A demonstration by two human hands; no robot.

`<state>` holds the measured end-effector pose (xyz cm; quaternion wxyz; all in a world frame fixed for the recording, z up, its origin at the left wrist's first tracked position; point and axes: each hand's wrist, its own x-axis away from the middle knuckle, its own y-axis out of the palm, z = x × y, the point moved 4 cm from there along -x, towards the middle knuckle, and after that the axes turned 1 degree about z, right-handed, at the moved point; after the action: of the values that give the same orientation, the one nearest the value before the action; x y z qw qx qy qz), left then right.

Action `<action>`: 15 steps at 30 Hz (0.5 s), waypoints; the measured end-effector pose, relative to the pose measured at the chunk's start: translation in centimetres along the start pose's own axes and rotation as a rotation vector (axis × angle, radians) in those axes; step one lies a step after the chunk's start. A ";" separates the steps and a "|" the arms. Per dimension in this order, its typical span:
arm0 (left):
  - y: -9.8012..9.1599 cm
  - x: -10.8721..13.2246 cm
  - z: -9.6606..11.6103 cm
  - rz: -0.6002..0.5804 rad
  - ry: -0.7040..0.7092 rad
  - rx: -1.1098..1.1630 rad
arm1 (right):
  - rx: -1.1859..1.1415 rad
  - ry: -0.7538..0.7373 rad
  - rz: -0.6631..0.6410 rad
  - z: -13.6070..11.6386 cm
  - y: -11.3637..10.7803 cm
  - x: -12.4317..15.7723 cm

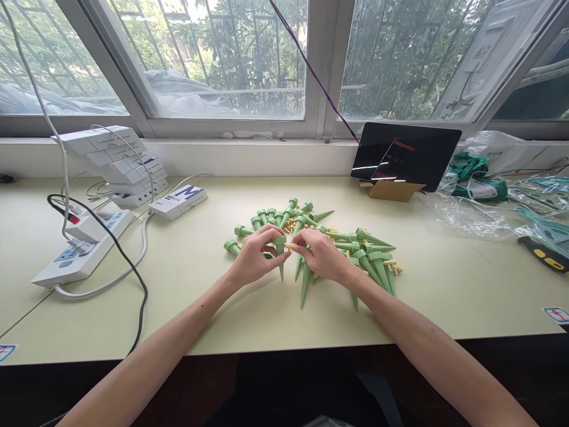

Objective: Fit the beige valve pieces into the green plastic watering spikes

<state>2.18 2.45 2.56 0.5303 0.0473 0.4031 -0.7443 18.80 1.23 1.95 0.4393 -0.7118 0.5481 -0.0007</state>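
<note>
Between the fingers of my left hand (254, 255) is a green plant watering spike (280, 242), its cap up and its tapered point down. My right hand (320, 254) pinches a small yellow peg (290, 246), which meets the side of the spike's cap or lies very close to it; I cannot tell whether it is inserted. Around both hands lie several more green spikes (377, 264). Loose yellow pegs (393, 266) are scattered among them, partly hidden under the spikes and my right hand.
At left are a white power strip (84, 252), cables and stacked white boxes (111, 160). A dark tablet (406, 154) leans on a cardboard stand (395, 190) at the back. Plastic bags (480, 184) and a black-yellow tool (543, 254) lie at right. The table's front edge is near my forearms.
</note>
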 end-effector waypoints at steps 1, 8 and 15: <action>0.0 0.0 0.0 0.001 0.001 -0.001 | 0.001 0.001 -0.003 0.0 0.0 0.0; 0.0 0.0 0.2 0.004 0.010 -0.012 | 0.002 -0.010 -0.001 0.1 0.1 0.0; 0.0 0.1 0.1 0.009 0.022 -0.004 | 0.007 -0.012 -0.004 0.2 0.2 0.0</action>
<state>2.17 2.34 2.57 0.5294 0.0564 0.4104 -0.7404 18.71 1.33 1.70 0.4453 -0.7113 0.5438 0.0006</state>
